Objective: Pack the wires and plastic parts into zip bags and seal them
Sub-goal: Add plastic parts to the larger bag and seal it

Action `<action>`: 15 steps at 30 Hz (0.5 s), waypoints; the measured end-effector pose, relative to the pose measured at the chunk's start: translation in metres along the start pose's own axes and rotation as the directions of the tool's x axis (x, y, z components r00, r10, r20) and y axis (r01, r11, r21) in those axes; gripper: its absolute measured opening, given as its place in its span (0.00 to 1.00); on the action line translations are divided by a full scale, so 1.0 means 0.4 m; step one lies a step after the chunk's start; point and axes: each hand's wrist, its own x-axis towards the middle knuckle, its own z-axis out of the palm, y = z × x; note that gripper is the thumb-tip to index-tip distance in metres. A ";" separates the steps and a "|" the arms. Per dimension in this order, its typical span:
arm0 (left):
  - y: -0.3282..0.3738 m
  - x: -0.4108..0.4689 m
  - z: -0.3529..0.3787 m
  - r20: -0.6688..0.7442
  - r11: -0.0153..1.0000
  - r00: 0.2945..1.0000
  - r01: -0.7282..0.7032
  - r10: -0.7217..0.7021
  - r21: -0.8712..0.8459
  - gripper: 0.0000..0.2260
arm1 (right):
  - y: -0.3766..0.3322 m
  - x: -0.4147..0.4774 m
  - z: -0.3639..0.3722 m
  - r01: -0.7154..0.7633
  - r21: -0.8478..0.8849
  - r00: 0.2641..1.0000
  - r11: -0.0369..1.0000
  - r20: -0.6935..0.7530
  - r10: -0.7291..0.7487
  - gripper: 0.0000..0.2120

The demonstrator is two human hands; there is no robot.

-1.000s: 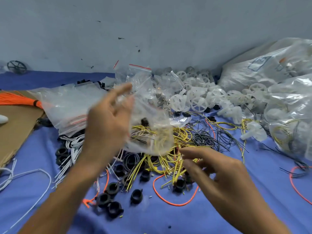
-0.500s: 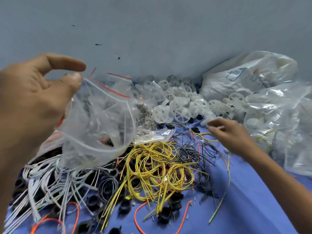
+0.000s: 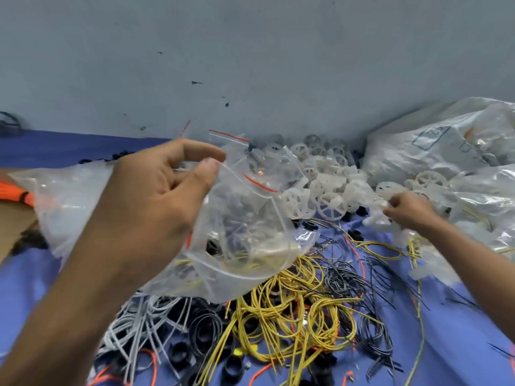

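The left hand (image 3: 156, 201) pinches the open mouth of a clear zip bag (image 3: 245, 232), held above the yellow wires (image 3: 292, 302). The right hand (image 3: 409, 211) reaches into the white plastic wheels (image 3: 331, 201); blur hides whether it grips one. A blue-covered worktop (image 3: 459, 344) meets a grey wall (image 3: 250, 65). Filled bags (image 3: 432, 146) crowd the right edge, and bare cloth shows at near right.

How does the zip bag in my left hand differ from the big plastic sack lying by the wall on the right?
The zip bag is clear, while the big sack is milky white. The zip bag has a red strip at its open mouth; the big sack shows a blue printed mark. The zip bag is held up, pinched at the rim by the left hand; the big sack lies by the wall. Both are crinkled plastic.
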 end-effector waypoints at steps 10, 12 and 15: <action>0.018 -0.006 0.020 -0.089 0.992 0.996 -0.001 0.012 0.127 0.07 | -0.260 -0.431 -0.458 0.327 0.771 0.810 0.546 0.070 -0.583 0.11; 0.023 -0.012 0.023 -0.094 0.993 0.996 0.009 0.002 0.118 0.07 | -0.340 -0.520 -0.499 0.441 0.740 0.727 0.508 0.038 -0.686 0.11; 0.032 -0.016 0.022 -0.090 0.994 0.996 0.014 -0.004 0.105 0.07 | -0.445 -0.600 -0.514 0.616 0.572 0.617 0.541 0.076 -0.784 0.09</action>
